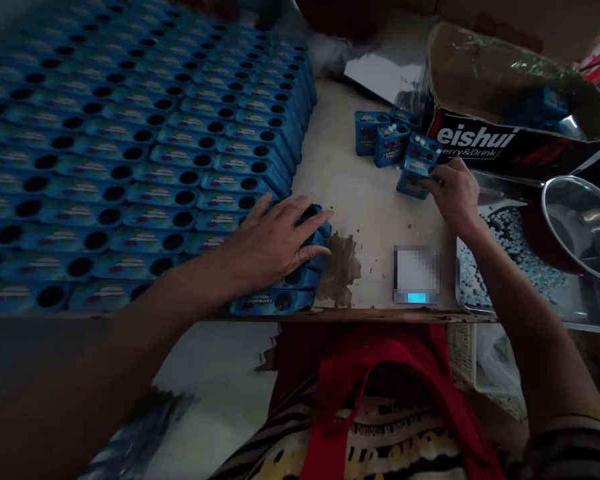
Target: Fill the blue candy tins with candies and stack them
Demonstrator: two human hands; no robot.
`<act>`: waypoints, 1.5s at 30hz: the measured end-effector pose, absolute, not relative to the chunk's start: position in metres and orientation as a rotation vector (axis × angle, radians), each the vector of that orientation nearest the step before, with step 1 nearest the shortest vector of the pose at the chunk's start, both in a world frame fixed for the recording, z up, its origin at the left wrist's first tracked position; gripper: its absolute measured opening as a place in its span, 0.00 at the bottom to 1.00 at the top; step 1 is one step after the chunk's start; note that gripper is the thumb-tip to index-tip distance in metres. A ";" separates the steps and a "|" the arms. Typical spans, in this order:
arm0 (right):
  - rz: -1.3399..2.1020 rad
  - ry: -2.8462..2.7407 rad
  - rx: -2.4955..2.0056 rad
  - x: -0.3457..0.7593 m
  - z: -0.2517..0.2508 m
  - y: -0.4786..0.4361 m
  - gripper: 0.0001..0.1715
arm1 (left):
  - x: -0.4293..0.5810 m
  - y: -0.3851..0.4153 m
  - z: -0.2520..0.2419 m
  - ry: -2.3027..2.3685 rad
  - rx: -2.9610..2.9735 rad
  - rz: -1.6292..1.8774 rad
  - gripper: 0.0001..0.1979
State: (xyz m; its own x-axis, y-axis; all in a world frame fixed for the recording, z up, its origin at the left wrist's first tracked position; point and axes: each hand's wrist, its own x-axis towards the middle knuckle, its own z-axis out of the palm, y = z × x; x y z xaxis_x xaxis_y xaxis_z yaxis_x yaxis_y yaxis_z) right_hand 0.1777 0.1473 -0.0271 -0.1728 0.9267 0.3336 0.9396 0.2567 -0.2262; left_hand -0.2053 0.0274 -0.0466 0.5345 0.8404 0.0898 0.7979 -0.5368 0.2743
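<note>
Rows of small blue tins [130, 140], each with a round hole in its top, cover the left half of the table. My left hand [275, 243] lies over the nearest tins at the right end of the front rows, fingers spread and curled round one blue tin [313, 220]. My right hand [455, 193] is closed on a blue tin [416, 175] at the near edge of a small group of blue tins [385, 137] that show white pellets in their holes.
A metal tray of pale pellets [500, 267] sits at the right with a clear bowl [580, 220] above it. A torn printed carton [505, 100] stands behind. The pale table [360, 200] has a brown chipped patch [343, 267] near its front edge and a small blurred card [416, 275].
</note>
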 end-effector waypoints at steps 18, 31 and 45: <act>0.169 -2.077 -1.474 0.271 -0.015 -0.052 0.16 | -0.116 -0.039 -0.016 1.236 3.123 0.682 0.24; 0.165 -2.791 -1.462 0.345 -0.085 0.042 0.45 | -0.107 -0.065 -0.037 1.422 2.623 0.595 0.22; 1.095 -1.557 -1.889 0.342 -0.030 0.001 0.18 | -0.088 -0.049 -0.038 1.394 2.407 0.604 0.25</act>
